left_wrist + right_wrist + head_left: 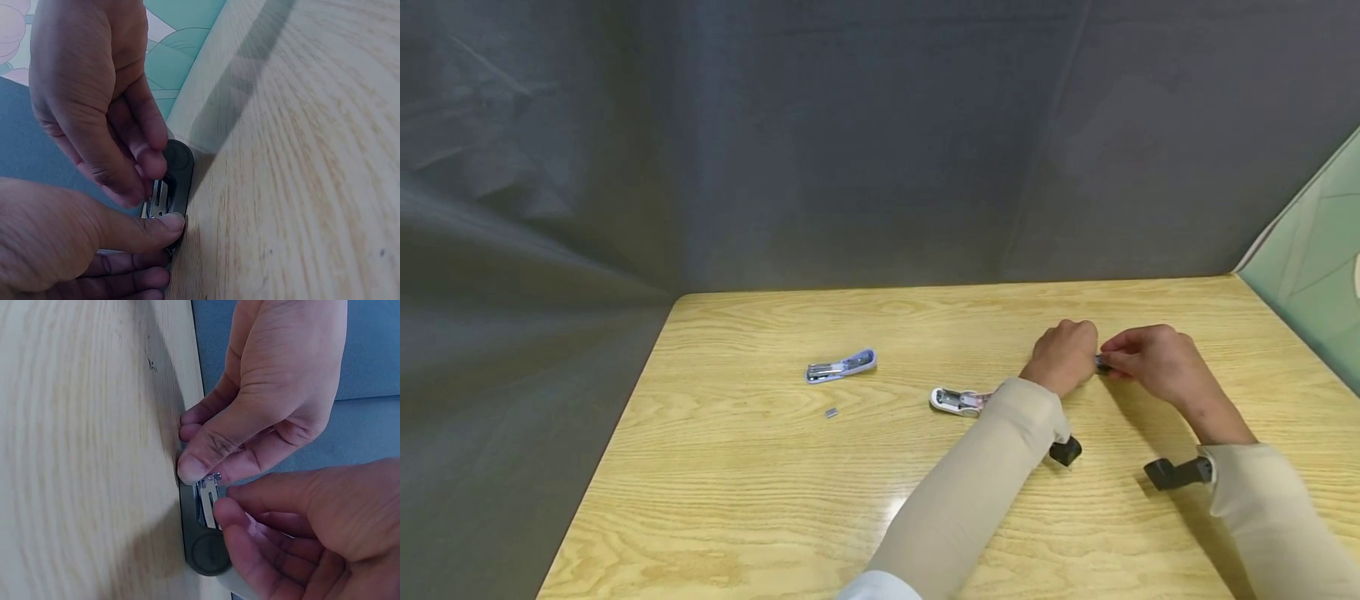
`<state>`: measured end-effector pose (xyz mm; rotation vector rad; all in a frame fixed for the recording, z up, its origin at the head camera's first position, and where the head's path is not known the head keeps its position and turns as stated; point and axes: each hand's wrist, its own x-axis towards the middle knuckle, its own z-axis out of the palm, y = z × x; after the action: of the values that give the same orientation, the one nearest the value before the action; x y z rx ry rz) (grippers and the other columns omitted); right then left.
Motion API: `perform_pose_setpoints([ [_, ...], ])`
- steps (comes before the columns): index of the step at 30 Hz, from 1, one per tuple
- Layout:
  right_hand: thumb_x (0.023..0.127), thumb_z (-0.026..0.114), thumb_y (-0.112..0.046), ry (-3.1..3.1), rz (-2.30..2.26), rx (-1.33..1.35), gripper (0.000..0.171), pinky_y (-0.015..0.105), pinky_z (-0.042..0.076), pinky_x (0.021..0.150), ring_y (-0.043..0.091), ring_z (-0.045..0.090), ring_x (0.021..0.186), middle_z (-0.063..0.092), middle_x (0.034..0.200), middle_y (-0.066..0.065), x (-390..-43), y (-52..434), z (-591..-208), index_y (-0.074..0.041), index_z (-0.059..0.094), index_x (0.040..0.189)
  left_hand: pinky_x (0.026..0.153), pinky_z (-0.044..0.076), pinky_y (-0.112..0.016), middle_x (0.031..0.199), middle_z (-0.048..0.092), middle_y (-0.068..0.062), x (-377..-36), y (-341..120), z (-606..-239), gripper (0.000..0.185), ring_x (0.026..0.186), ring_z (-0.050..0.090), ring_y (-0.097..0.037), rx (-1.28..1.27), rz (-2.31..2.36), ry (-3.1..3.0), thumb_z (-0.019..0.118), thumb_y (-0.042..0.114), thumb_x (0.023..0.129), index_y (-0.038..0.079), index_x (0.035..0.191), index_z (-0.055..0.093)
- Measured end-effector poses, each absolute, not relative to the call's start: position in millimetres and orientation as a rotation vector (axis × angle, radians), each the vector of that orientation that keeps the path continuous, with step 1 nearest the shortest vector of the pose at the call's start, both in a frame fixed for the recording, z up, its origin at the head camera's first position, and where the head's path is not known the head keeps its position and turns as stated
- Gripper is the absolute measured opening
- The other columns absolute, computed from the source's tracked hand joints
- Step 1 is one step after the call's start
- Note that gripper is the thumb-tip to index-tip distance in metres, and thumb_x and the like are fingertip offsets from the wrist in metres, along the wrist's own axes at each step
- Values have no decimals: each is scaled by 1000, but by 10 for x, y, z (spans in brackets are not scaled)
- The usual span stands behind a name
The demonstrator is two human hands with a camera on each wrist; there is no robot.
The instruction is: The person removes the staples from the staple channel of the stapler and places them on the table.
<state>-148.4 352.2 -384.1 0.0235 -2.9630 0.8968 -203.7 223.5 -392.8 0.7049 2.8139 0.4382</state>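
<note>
A small dark grey stapler (1101,363) lies on its side on the wooden table (790,492), right of centre, and both hands hold it. My left hand (1086,358) pinches one end, with its thumb (159,225) pressed on the body by the metal staple channel (161,194). My right hand (1116,363) grips the other end, and its fingertips (228,515) touch the metal part beside the rounded end (206,550). Both hands cover most of the stapler in the head view.
A light blue stapler (841,367) lies left of centre, with a small strip of staples (831,412) just in front of it. A white and pink stapler (958,401) sits beside my left sleeve. Grey cloth hangs behind the table, and a green patterned surface (1315,258) shows at the right.
</note>
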Motion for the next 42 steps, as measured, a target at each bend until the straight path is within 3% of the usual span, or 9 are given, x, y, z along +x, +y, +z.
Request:
perform_pose_setpoints([
  [6,97,72,-7,-2966,992,-14,17,25,50,54,13,68,65,75,80,9,-1498,3510,-3842,9,74,101,69,48,-23,96,64,11,-2032,2246,-3940,2,80,59,-6,677,451,2791,69,27,101,28,103,69],
  [16,95,71,-5,-3000,920,-11,12,27,49,53,17,66,66,74,79,6,-1525,3488,-3825,6,75,97,67,46,-24,90,62,9,-2033,2238,-3951,10,75,55,-7,696,467,2803,67,26,102,25,92,65],
  [28,91,76,-10,-2864,751,68,11,31,45,54,15,57,63,72,77,7,-1487,3450,-3938,1,76,90,64,45,-24,84,62,9,-2036,2230,-3949,11,71,54,-7,707,458,2797,67,29,102,25,92,66],
  [42,89,79,-9,-2827,663,63,10,31,39,50,16,52,59,69,73,2,-1194,3453,-3767,-1,74,85,62,47,-24,84,64,11,-2015,2288,-3938,10,68,55,-6,689,412,2769,68,23,102,27,92,69],
])
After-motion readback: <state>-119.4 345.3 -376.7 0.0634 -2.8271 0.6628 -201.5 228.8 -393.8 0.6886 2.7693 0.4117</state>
